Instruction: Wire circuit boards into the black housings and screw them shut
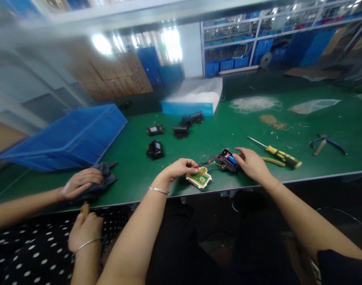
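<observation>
My left hand (181, 168) is closed, thumb and fingertips pinched on a red wire end (196, 166) at the upper edge of a circuit board (201, 179). The green board sits in a white frame near the table's front edge. Thin red, black and yellow wires (212, 160) run from there to a black battery case (227, 163) with a blue cylindrical battery (230, 159) in it. My right hand (252, 163) grips this case from its right side, the thumb near the battery; some of its fingers are hidden.
Right of my hand lie a yellow-black screwdriver (283, 155), a yellow-handled tool (272, 160) and blue-handled pliers (327, 143). Several black housings (155, 149) stand behind. At left are a blue bin (68, 138) and a co-worker's hands, one on a dark cloth (105, 180).
</observation>
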A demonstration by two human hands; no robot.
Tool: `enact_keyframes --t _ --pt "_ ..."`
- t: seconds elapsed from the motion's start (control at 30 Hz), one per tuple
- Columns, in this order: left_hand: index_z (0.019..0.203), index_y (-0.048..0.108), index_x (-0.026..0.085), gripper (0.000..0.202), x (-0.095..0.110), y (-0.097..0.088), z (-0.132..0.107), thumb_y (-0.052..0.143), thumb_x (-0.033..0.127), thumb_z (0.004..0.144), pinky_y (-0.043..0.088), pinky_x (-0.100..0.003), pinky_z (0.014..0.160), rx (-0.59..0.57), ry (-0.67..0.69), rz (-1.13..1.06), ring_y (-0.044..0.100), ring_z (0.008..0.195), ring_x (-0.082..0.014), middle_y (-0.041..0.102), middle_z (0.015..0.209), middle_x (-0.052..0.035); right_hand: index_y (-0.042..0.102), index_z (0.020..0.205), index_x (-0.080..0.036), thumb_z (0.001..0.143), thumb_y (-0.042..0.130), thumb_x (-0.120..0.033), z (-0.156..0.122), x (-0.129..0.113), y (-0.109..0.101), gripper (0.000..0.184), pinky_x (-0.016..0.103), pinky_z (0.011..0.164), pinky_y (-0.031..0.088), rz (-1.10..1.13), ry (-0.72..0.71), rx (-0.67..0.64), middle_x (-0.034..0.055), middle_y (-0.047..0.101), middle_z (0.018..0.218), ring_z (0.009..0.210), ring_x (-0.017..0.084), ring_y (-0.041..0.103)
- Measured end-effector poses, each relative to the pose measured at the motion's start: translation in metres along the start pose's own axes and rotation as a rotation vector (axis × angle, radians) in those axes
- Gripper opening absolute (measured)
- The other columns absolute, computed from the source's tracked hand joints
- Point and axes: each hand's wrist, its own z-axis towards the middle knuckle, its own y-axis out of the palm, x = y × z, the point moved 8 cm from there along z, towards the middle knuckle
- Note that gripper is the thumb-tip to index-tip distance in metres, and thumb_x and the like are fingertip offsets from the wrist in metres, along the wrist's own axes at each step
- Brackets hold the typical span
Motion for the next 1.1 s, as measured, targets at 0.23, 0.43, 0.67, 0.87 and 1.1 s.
enact_keyframes --t 0.23,0.43,0.67,0.87,1.1 --pt "0.086 0.062 0.015 0.031 0.003 0.003 -0.001 0.068 0.040 0.070 0.045 -0.024 0.066 0.059 0.054 0.152 0.059 0.077 -0.0152 0.065 0.086 -0.0035 0.058 0.121 -0.013 0.086 0.048 -0.055 -0.035 0.047 -0.053 0.056 0.046 0.102 0.034 -0.203 -0.015 0.274 0.0176 0.055 0.119 0.116 0.031 0.047" --pt "0.099 0.059 0.021 0.027 0.019 0.004 -0.002 0.063 0.034 0.075 0.046 -0.029 0.078 0.342 0.209 0.489 0.060 0.088 -0.0178 0.064 0.101 -0.0040 0.051 0.131 -0.012 0.085 0.045 -0.058 -0.062 0.107 -0.067 0.066 0.057 0.103 0.028 -0.370 0.145 0.267 0.0216 0.038 0.141 0.131 0.038 0.030" --pt "0.112 0.047 0.025 0.024 0.020 0.008 -0.008 0.046 0.027 0.088 0.046 -0.027 0.075 0.452 0.186 0.439 0.064 0.087 -0.0167 0.069 0.095 -0.0017 0.054 0.127 -0.006 0.090 0.037 -0.048 -0.036 0.155 -0.069 0.059 0.050 0.093 0.040 -0.359 0.245 0.139 0.0239 0.060 0.115 0.108 0.035 0.053" --pt "0.110 0.038 0.025 0.020 0.012 0.005 -0.008 0.043 0.027 0.090 0.045 -0.026 0.072 0.526 0.189 0.309 0.066 0.078 -0.0150 0.071 0.088 -0.0001 0.049 0.133 -0.013 0.089 0.041 -0.053 -0.052 0.091 -0.056 0.060 0.045 0.105 0.031 -0.341 -0.028 0.193 0.0174 0.047 0.135 0.125 0.031 0.041" --pt "0.104 0.042 0.025 0.016 0.008 0.002 -0.006 0.045 0.029 0.090 0.044 -0.024 0.070 0.550 0.183 0.326 0.064 0.076 -0.0142 0.069 0.086 0.0011 0.042 0.139 -0.015 0.089 0.038 -0.056 -0.070 0.060 -0.026 0.065 0.056 0.094 0.037 -0.462 0.035 0.094 0.0222 0.048 0.129 0.117 0.039 0.044"
